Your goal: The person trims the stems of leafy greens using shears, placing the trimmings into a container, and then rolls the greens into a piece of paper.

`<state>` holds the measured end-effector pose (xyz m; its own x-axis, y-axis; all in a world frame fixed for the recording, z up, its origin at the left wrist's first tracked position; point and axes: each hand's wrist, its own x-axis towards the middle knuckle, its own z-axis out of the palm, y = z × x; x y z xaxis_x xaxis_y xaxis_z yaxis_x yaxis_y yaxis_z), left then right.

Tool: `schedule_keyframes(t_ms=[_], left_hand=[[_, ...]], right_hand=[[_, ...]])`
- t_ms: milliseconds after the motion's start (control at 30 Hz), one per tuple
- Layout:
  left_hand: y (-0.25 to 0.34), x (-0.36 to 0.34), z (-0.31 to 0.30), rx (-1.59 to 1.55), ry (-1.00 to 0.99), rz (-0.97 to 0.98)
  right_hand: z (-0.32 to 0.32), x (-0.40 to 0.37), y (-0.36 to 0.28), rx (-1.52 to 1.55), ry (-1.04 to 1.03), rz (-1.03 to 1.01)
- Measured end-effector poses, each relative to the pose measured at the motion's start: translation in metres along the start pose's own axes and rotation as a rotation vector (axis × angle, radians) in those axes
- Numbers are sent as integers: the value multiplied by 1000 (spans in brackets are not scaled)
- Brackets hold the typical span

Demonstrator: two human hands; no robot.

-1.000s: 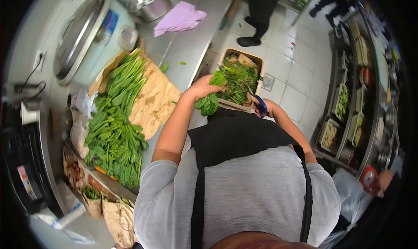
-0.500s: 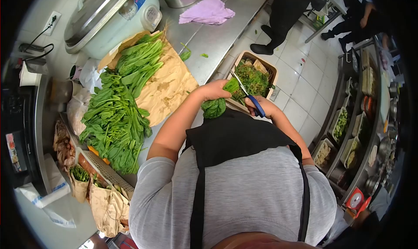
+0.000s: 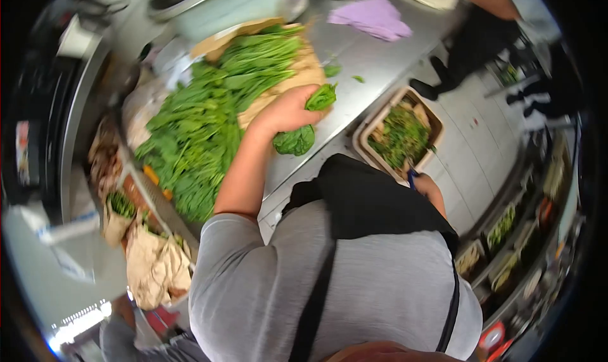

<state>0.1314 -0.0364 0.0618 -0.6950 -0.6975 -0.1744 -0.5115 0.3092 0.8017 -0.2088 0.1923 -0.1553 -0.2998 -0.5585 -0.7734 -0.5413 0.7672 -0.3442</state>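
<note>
Over the near edge of the brushed-steel surface (image 3: 386, 61), the left hand (image 3: 290, 112) is closed around a small bunch of dark green leafy stems (image 3: 294, 141), the thumb pressing them against the fingers, with one end poking out above and broad leaves drooping below. The bunch should be light and floppy, its leaves soft and easily bruised, perhaps slippery if damp; the stems look firmer and are the better place to grip, gathered without crushing. The right hand (image 3: 430, 190) is curled at the blue-handled scissors (image 3: 412, 177), though its exact finger placement and the blades are too blurred to tell.

Beside the surface and lower down is a tan rectangular plastic bin (image 3: 365, 148) with green and brown scraps (image 3: 400, 133) inside. The large heap of leafy greens (image 3: 190, 134) lies partly on creased brown paper (image 3: 308, 59), its tangled stems likely to snag together. A lilac cloth (image 3: 370, 18) lies farther along. The surface's edge stands between heap and bin, the black apron (image 3: 386, 203) bulges close below the bin, and another person's forearm (image 3: 486, 0) reaches in at the far end.
</note>
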Motion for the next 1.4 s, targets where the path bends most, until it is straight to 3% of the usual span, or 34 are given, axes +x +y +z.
schedule_keyframes(t_ms=[67,133,200,267,300,467,567,667,700,800,833,900,1033,1133,1300,1400], left_hand=[[0,-37,-31,307,276,84],[-11,-74,-58,580,467,-11],[-10,-106,-70,873,545,-363],[-44,-134,-72,1072,636,-474],[-65,-146,-71,1134,566,-613],[-127,-164,-42,971,512,-662],[-96,-152,-54,844,576,-659],[-56,-123,-72,850,561,-886],[-46,-111,-69,1018,756,-740],[-55,-52,-67,946,882,-250],[-57,-30,-61,937,816,-98],[-73,12,-46,896,607,-11],[-102,46,-20,961,499,-98],[-96,42,-9,895,432,-290],[-104,31,-23,771,511,-217],[-95,29,-35,693,529,-299]], right_hand=[[-3,5,0,-71,20,29],[-5,2,-5,27,27,62],[-7,1,-10,75,32,64],[-8,-1,-12,64,33,21],[-9,-1,-15,55,27,16],[-14,-11,-48,2,27,-60],[-23,-32,-70,42,5,-54],[-19,-28,-59,76,37,-74],[-15,-20,-48,72,47,-59],[-4,-9,-25,57,63,-27],[-5,-17,-28,50,65,-28],[-4,-22,-24,56,70,-29],[5,-29,-11,108,83,-20],[6,-40,-12,133,71,-6],[7,-55,-16,172,73,10],[8,-49,-13,167,58,-4]])
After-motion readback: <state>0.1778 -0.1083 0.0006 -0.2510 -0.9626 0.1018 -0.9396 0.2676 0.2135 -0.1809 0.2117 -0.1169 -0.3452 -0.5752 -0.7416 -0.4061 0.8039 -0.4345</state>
